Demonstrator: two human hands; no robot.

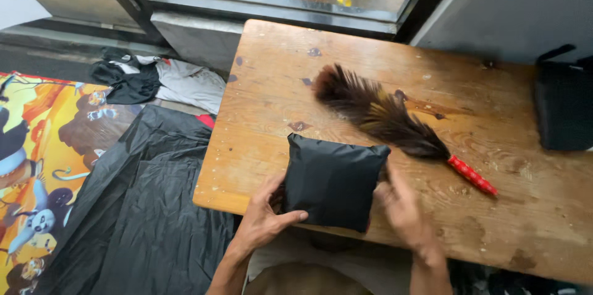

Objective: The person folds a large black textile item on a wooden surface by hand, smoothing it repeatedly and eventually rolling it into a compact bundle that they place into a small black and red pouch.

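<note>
Gripping the black packet (334, 180) at the wooden table's (272, 122) near edge, the left hand (265, 218) steadies it; the blurred right hand (401, 205) seemingly presses its side, feather duster (386, 119) just beyond.

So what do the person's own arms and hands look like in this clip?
Both forearms are bare, with no sleeves in view. The left hand and right hand wear no gloves, and no rings, watch or bracelets show. The right hand is blurred, so fine detail there cannot be told.

Both forearms bare, no sleeves, watch or rings visible.
</note>
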